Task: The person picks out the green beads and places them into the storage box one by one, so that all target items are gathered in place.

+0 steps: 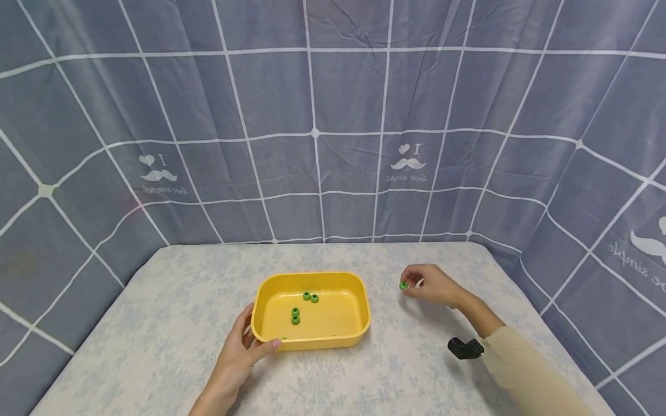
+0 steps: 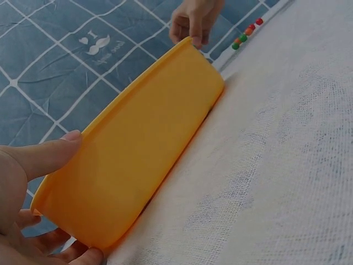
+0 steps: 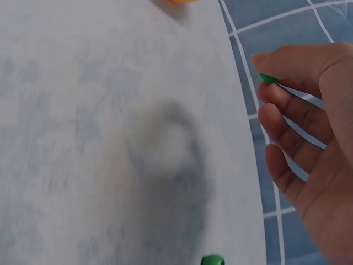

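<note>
Four green beads [image 1: 305,305] sit in the yellow tub [image 1: 333,341], right?
— Yep, left hand [image 1: 240,351] grips its near corner; right hand [image 1: 430,285] pinches another green bead [image 1: 403,285] above the table [image 1: 156,346], right of the tub

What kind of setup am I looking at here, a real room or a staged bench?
Probably a staged recording booth, not a lived-in room: a grey-blue grid-patterned fabric backdrop curtains three sides of a pale floral-clothed table, which carries a yellow plastic tray of small green rings.
</note>
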The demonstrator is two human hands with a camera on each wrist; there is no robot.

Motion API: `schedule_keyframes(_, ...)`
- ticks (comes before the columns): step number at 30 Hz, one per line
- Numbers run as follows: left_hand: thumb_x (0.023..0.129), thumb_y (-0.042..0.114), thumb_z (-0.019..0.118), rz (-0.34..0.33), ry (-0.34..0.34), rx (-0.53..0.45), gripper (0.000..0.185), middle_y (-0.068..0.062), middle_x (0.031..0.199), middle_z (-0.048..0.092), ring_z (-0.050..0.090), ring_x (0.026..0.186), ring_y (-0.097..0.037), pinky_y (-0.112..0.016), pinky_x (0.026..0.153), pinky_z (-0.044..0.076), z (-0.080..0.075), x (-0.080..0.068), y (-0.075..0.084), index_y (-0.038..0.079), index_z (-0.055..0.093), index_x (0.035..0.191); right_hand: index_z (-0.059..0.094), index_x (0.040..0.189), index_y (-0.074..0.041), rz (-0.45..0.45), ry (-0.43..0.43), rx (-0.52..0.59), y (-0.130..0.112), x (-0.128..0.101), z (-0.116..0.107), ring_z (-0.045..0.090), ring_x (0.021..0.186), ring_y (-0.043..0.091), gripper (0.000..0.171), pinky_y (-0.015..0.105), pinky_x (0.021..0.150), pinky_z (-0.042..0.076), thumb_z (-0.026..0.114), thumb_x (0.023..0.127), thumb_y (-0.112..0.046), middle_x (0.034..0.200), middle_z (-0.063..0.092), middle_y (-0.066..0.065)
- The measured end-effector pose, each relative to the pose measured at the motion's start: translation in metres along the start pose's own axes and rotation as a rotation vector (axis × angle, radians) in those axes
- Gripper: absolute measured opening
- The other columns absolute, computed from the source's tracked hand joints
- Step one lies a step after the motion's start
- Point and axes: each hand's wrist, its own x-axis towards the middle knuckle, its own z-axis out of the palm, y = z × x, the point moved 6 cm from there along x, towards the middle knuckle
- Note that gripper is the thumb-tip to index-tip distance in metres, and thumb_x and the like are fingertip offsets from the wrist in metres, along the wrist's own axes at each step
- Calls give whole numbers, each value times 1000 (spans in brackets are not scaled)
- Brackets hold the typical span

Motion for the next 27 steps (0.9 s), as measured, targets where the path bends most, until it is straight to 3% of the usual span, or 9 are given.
schedule_keyframes(6,84,25,90,2,11,7,116,-14,168,18,28,151,-37,-46,115,41,-2,-1,2,16,10,168,71,99,-13,-36,-22,0,-16,21,9,63,81,11,13,32,72,57,80,90,-11,88,66,-9)
schedule_keyframes(13,80,24,93,12,41,39,116,-18,164,25,35,147,-39,-34,107,48,-7,-1,2,13,16,167,71,99,-14,-59,-67,41,-38,40,20,64,82,11,12,33,74,58,80,91,-11,91,68,-9)
schedule_keyframes(27,82,18,91,25,19,35,115,-23,166,20,36,146,-43,-32,101,53,-5,0,3,6,14,166,72,100,-13,-116,-129,60,-74,72,40,65,83,10,11,30,76,58,79,92,-10,89,70,-10)
